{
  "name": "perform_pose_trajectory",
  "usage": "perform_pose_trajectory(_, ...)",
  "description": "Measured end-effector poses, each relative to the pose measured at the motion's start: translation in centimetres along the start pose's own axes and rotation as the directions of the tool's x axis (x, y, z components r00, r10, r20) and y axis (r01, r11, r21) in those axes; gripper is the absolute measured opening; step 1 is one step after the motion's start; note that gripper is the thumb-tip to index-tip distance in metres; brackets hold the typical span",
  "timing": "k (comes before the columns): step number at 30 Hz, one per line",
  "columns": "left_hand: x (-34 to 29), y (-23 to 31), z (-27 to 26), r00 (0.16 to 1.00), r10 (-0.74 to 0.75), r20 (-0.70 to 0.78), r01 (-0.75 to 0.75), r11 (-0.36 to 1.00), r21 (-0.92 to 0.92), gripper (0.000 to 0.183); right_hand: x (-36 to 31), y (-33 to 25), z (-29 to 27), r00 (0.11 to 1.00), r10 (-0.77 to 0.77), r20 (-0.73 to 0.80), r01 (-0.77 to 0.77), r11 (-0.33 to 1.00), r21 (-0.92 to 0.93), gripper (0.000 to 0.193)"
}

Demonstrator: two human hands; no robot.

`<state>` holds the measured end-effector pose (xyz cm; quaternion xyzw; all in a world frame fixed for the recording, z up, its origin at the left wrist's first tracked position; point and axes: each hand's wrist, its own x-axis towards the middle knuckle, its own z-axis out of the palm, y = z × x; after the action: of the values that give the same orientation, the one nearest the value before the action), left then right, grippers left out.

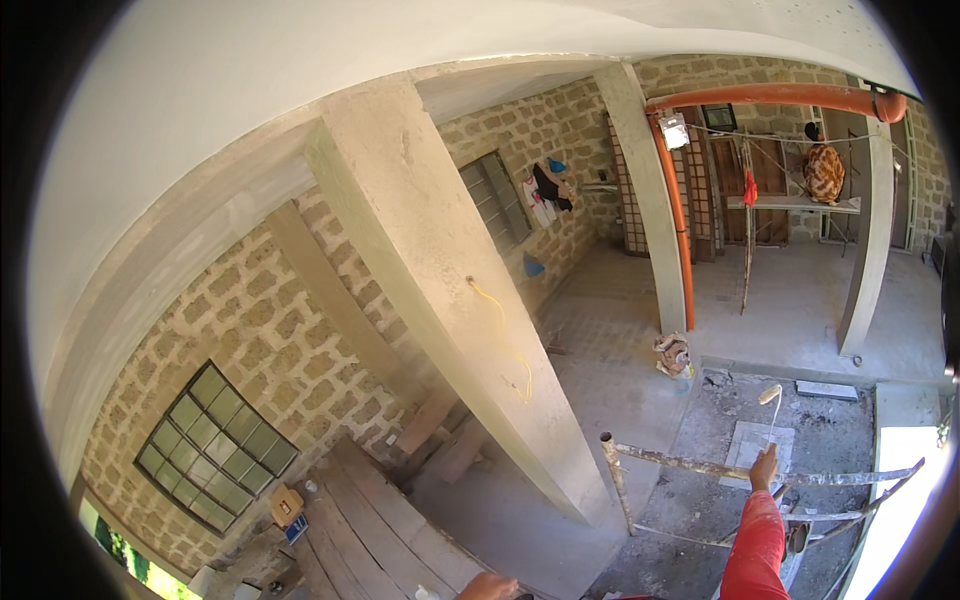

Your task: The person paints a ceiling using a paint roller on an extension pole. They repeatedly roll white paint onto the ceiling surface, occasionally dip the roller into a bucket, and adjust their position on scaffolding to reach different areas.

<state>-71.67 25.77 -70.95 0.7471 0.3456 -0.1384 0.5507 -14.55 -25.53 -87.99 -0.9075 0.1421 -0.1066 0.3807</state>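
My right hand (764,467), at the end of a red sleeve, is closed round the handle of a paint roller (770,395). The roller's pale head points up and away from me, above the wooden pole rail of a scaffold. My left hand (488,587) shows only in part at the lower edge, above the floor beside a platform of wooden planks (355,520). Its fingers are mostly cut off, so what it holds, if anything, is hidden. A small white object (425,592) lies near it on the planks.
A concrete column (450,260) slants through the middle. Rough pole rails (700,465) stand before my right arm. An orange pipe (780,97) runs along the far beam. Another person (824,172) sits on a raised plank. A crumpled sack (673,355) lies on the floor.
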Motion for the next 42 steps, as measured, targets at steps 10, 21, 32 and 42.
perform_pose_trajectory(10, -6.6, 55.7, -9.8, 0.287, 0.853, -0.436, -0.903, 0.392, 0.173, 0.031, 3.3, 1.6, 0.6, 0.993, -0.039, -0.107, 0.001, 0.943, -0.334, 0.046)
perform_pose_trajectory(21, -12.1, 84.2, -2.9, 0.056, 0.919, -0.391, -0.998, 0.037, -0.058, 0.050, 0.3, 0.8, 1.0, 0.970, -0.189, -0.155, 0.090, 0.865, -0.494, 0.073)
perform_pose_trajectory(32, -12.2, 88.3, 0.2, 0.131, 0.860, -0.492, -0.957, -0.019, -0.288, 0.041, 0.5, 0.1, 0.8, 0.991, -0.130, -0.031, 0.105, 0.897, -0.430, 0.061)
perform_pose_trajectory(42, -13.7, 89.9, 1.2, 0.138, 0.884, -0.446, -0.881, -0.097, -0.464, 0.032, 0.5, 0.6, 0.9, 0.987, -0.157, -0.041, 0.124, 0.892, -0.434, 0.048)
